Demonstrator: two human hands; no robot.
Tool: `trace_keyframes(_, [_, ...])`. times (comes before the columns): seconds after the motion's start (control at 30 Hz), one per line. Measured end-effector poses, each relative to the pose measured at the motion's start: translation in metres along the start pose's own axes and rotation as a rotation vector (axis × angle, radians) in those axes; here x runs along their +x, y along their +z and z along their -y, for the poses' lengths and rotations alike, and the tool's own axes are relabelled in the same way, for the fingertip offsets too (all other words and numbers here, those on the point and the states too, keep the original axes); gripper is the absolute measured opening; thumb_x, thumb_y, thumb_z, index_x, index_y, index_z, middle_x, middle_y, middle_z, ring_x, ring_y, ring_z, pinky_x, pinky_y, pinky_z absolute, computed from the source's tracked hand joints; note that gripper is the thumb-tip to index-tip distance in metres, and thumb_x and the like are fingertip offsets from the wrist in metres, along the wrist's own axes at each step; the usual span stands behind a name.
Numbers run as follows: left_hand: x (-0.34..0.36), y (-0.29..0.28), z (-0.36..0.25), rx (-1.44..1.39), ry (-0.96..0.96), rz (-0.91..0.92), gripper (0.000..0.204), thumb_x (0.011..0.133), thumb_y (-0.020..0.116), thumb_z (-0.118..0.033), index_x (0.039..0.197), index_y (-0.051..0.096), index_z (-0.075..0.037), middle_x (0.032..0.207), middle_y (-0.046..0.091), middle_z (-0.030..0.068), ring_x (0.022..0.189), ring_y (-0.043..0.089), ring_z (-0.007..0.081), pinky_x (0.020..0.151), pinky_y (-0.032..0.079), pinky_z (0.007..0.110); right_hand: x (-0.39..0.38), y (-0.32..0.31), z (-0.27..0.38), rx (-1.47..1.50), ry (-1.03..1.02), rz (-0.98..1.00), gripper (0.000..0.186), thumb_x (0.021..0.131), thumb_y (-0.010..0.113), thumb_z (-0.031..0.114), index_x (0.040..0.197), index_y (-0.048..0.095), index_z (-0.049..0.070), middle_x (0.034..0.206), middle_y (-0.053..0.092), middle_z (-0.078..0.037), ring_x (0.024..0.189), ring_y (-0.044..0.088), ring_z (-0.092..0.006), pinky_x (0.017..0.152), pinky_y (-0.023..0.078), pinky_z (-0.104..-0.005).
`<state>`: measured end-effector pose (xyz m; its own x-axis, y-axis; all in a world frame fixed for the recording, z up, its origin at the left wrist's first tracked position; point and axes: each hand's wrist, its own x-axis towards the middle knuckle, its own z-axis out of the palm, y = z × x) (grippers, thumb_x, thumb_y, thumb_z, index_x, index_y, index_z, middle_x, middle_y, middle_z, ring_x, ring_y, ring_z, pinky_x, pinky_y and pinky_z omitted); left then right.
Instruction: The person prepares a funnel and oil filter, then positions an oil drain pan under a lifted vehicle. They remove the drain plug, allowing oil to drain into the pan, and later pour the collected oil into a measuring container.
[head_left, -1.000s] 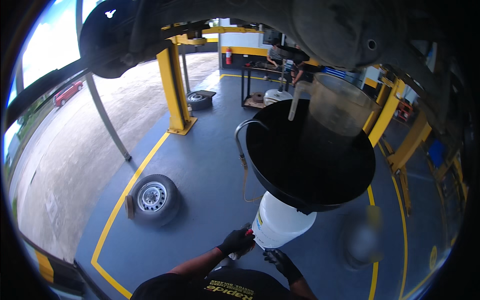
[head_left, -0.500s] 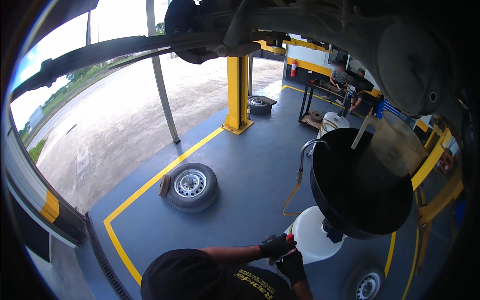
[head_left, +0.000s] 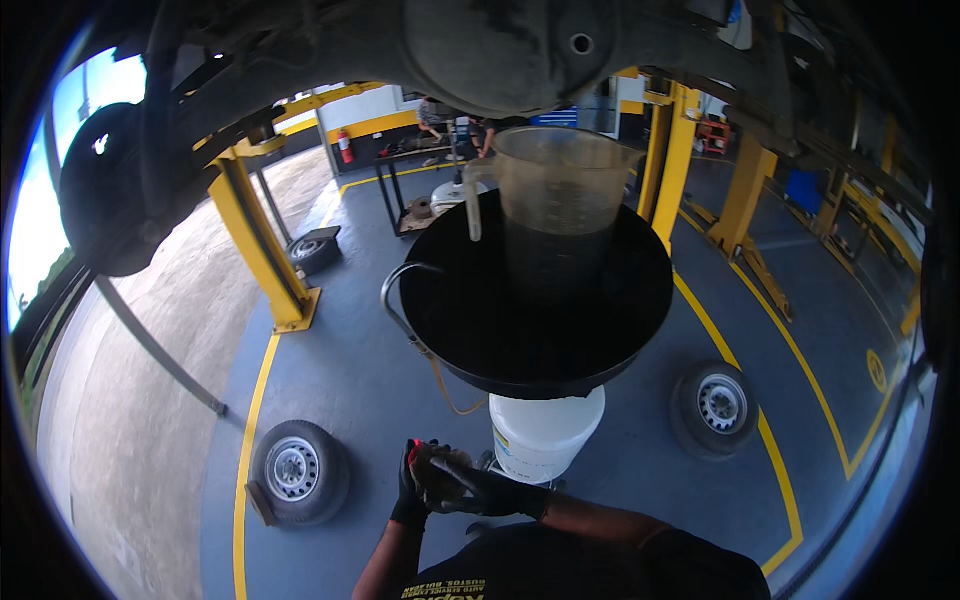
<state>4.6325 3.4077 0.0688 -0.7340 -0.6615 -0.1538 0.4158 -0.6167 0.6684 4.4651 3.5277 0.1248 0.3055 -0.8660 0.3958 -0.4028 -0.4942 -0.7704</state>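
White drum (head_left: 545, 435) (under black pan (head_left: 535, 320))

Daylight floods in from the open bay on my left, washing the sky nearly white. The car's underside (head_left: 500, 50) above me sits in deep shadow. The fisheye lens bends the yellow lift posts (head_left: 262, 250) and rims the view in black. Focus stays fairly sharp.

Both black-gloved hands meet low in front of the chest, the left hand (head_left: 412, 490) and right hand (head_left: 470, 487) clasped together, elbows bent.
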Motion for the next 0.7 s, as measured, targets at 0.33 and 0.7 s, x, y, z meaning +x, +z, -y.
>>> trace_keyframes(0.33, [0.032,-0.017,0.034,0.066,-0.082,-0.359,0.043,0.107,0.058,-0.039,0.077,0.061,-0.007,0.064,0.060,0.0069,0.056,0.061,0.0217,0.058,0.052,0.039,-0.011,0.023,-0.036,0.151,0.267,0.090,0.097,0.106,0.066,0.037,0.168,-0.002,0.006,0.158,0.038,-0.024,0.142,0.045,-0.0299,0.117,0.041,-0.0400])
trace_keyframes(0.7, [0.060,0.032,0.040,1.223,0.056,0.044,0.041,0.100,0.067,-0.027,0.071,0.068,0.002,0.058,0.063,0.0063,0.054,0.059,0.0129,0.054,0.046,0.034,-0.108,-0.112,-0.018,-0.226,0.754,0.179,0.037,0.104,0.068,0.035,0.124,0.067,0.003,0.110,0.075,-0.011,0.105,0.072,-0.0243,0.091,0.056,-0.0368])
